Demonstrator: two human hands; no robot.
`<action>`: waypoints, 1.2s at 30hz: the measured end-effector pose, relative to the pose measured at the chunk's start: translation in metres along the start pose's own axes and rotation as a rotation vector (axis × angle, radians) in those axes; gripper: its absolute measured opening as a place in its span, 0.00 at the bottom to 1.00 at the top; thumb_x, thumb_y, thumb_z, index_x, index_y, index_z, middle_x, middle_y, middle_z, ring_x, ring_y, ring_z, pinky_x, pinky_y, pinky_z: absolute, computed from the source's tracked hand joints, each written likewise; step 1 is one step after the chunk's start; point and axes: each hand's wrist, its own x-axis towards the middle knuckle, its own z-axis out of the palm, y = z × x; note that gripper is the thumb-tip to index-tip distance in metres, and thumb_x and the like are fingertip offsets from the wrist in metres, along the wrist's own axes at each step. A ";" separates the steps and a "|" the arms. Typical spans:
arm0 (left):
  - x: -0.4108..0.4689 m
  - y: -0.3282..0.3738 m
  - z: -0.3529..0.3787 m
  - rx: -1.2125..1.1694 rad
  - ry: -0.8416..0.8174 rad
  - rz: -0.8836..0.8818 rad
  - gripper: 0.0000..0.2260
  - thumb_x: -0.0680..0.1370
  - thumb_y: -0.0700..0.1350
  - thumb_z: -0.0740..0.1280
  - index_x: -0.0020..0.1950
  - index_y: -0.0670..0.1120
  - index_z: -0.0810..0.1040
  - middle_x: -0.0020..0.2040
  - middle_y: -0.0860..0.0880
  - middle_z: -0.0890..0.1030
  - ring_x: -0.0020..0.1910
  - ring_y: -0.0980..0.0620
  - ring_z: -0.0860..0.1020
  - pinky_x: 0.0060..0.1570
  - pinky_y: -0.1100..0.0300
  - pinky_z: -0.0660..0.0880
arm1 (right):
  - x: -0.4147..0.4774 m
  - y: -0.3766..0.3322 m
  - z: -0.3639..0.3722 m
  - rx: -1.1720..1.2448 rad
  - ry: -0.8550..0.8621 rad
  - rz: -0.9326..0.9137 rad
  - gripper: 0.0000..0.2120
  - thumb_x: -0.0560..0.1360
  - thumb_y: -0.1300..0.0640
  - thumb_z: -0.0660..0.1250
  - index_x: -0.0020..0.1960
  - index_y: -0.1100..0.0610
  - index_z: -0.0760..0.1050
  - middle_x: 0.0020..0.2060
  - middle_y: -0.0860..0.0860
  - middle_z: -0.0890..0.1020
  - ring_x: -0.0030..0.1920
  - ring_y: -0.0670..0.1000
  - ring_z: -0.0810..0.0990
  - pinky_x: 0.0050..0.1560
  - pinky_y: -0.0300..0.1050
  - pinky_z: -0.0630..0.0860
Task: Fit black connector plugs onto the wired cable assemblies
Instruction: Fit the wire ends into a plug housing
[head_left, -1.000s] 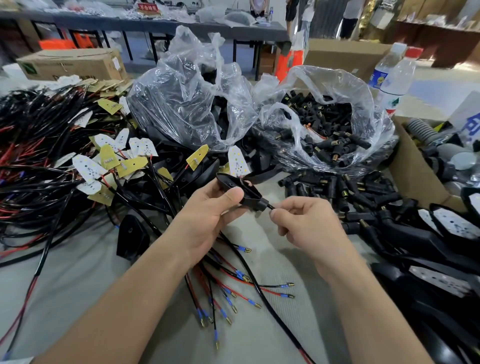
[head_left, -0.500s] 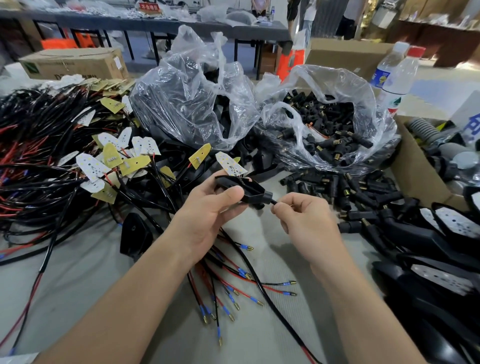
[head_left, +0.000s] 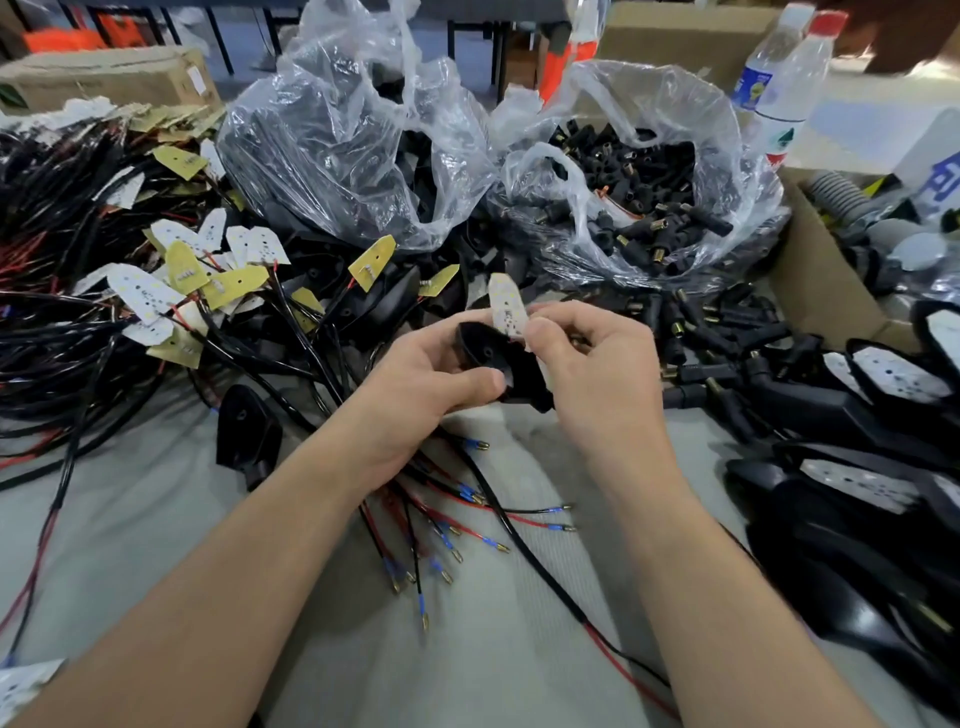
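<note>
Hands, both, ctr of view, above grey bench (head_left: 130, 545). Left hand (head_left: 415, 384): fingers clenched round black housing (head_left: 488, 358), thumb pressed on its lower edge. Right hand (head_left: 597, 374): fingers pinching white LED board (head_left: 506, 309) at its lower end, board upright, tip poking up above housing rim; right palm also touching housing's right side. Black cable (head_left: 524, 540) runs from under the hands down toward near edge, red lead showing at its lower end.

Stock on bench:
- Wire ends (head_left: 441, 540), red/black w/ blue sleeves & brass tips, fanned out below left wrist.
- Cable assemblies (head_left: 78, 332), big tangle, left side, w/ white and yellow boards (head_left: 208, 270) lying on top.
- Spare housing (head_left: 247, 431), left of left forearm, lying alone.
- Clear bag (head_left: 337, 130), back ctr, black parts inside, type not clear.
- 2nd clear bag (head_left: 727, 156), back right, open, full of black connector plugs (head_left: 649, 208); more loose plugs (head_left: 727, 332) spilled in front of it, just right of right hand.
- Fitted units (head_left: 857, 415), black shells w/ white boards seated, piled far right.
- Cardboard box (head_left: 810, 270), right; 2 water bottles (head_left: 784, 88) behind it.
</note>
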 end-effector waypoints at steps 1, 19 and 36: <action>0.000 0.000 0.001 0.004 -0.007 0.004 0.23 0.76 0.26 0.67 0.69 0.41 0.77 0.60 0.40 0.83 0.57 0.46 0.82 0.62 0.53 0.79 | 0.002 0.002 -0.001 0.019 0.014 0.005 0.07 0.75 0.55 0.68 0.40 0.50 0.84 0.36 0.41 0.85 0.37 0.46 0.81 0.42 0.47 0.78; -0.001 -0.001 -0.002 0.042 -0.051 -0.084 0.22 0.73 0.34 0.69 0.63 0.53 0.82 0.56 0.48 0.85 0.51 0.50 0.80 0.54 0.55 0.77 | 0.000 -0.007 -0.021 -0.417 -0.257 0.004 0.08 0.71 0.55 0.74 0.34 0.46 0.83 0.45 0.35 0.84 0.44 0.36 0.80 0.46 0.33 0.74; 0.005 0.004 -0.006 -0.203 0.455 -0.053 0.18 0.73 0.22 0.66 0.47 0.45 0.83 0.44 0.44 0.87 0.40 0.46 0.85 0.39 0.55 0.84 | -0.007 -0.013 -0.027 -0.186 -0.463 0.334 0.05 0.77 0.57 0.70 0.42 0.55 0.80 0.29 0.53 0.84 0.21 0.50 0.72 0.24 0.36 0.67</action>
